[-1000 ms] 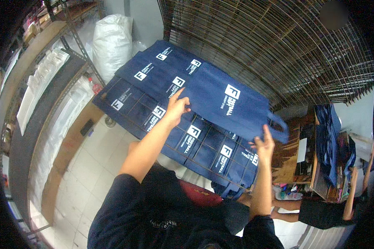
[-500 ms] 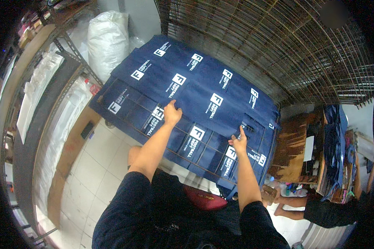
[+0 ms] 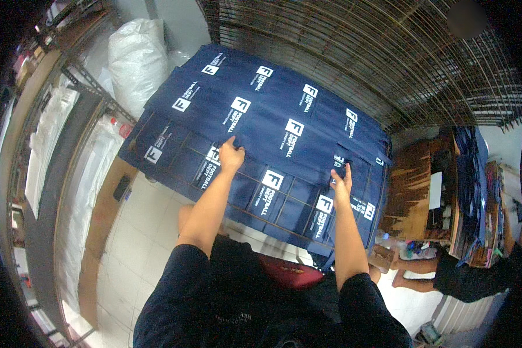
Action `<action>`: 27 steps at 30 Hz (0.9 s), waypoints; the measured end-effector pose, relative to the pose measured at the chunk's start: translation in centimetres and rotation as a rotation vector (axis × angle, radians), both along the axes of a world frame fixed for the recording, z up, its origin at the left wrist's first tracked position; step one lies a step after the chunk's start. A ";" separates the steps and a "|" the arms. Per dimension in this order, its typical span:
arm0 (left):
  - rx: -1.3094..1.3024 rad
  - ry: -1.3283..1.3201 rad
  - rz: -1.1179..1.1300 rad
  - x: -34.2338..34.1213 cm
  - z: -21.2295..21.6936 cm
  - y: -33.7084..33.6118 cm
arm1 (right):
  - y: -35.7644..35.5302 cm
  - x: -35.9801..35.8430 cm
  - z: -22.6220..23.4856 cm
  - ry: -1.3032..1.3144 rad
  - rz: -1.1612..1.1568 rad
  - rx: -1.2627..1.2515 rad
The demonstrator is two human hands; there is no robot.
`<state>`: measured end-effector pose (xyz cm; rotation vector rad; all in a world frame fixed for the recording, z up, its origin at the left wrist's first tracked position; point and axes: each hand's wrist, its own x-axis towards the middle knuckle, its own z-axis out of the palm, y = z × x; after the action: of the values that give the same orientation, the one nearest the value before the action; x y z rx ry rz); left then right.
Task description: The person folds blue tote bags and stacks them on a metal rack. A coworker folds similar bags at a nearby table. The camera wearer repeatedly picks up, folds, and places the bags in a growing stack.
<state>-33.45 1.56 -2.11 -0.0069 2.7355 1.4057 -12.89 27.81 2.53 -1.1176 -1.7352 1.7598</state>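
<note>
A dark blue printed fabric sheet [image 3: 261, 110] with repeated white logos lies spread in front of me, over a wire rack. Its near edge runs crosswise between my hands, and more blue printed pieces [image 3: 290, 207] lie under the rack's thin wires. My left hand [image 3: 231, 156] rests at that edge, left of the middle, with index finger stretched forward and thumb out to the side; its other fingers are bent and partly hidden. Over the right part of the edge, my right hand [image 3: 342, 181] has its fingers extended and thumb apart.
Tall stacked wire racks [image 3: 354, 52] rise behind the fabric. On the left stand metal shelves with white sheets [image 3: 52, 145], and a stuffed white sack [image 3: 136, 64]. A wooden cabinet [image 3: 414, 180] stands right, near another person's legs [image 3: 417, 274]. A red seat [image 3: 293, 274] shows below.
The view has shifted, moving the fabric slightly left and up in the picture. My right hand has moved a little rightward along the edge, fingers more upright; my left hand stays at the same spot.
</note>
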 end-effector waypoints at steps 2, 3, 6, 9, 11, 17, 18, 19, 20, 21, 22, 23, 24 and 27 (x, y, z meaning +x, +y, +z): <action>-0.017 -0.005 -0.022 -0.3 0.1 0.0 | 1.1 0.4 -0.5 0.060 -0.073 -0.071; -0.026 -0.007 -0.032 -0.5 0.1 0.0 | 1.7 0.7 -0.9 0.092 -0.109 -0.105; -0.005 -0.008 -0.026 -1.0 -0.9 0.0 | 2.7 1.3 -2.2 0.092 -0.146 -0.118; -0.033 0.014 -0.017 -0.8 -0.9 0.2 | 3.3 1.8 -2.9 0.086 -0.141 -0.151; -0.061 0.026 -0.021 -0.9 -0.7 0.3 | 3.3 1.8 -2.8 0.071 -0.140 -0.162; -0.041 -0.002 -0.023 -0.8 0.2 0.4 | 2.7 1.8 -1.0 0.029 -0.146 -0.159; -0.055 0.054 -0.015 -0.9 -0.2 0.5 | 3.2 2.0 -1.3 0.043 -0.164 -0.162; -0.060 0.066 -0.023 -0.9 -0.2 0.5 | 3.5 2.2 -1.5 0.057 -0.182 -0.165; -0.066 0.076 -0.030 -0.9 -0.1 0.4 | 3.3 2.3 -0.7 0.093 -0.194 -0.164; -0.072 0.086 -0.038 -0.8 -0.1 0.5 | 3.6 2.5 -0.8 0.103 -0.191 -0.175; -0.088 0.065 -0.034 -0.8 0.1 0.6 | 4.1 2.9 -0.8 0.113 -0.188 -0.186; -0.082 0.059 -0.030 -0.9 -0.4 0.6 | 4.3 3.2 -0.7 0.124 -0.184 -0.197; -0.077 0.053 -0.019 -1.4 -1.2 0.2 | 4.3 3.4 -0.1 0.115 -0.143 -0.207; -0.101 0.082 -0.019 -1.7 -1.8 -0.2 | 4.6 4.4 0.3 -0.005 -0.113 -0.238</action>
<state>-35.13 1.38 -3.96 0.0732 2.8616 1.2903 -8.46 32.45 2.84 -1.2906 -1.4616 1.9297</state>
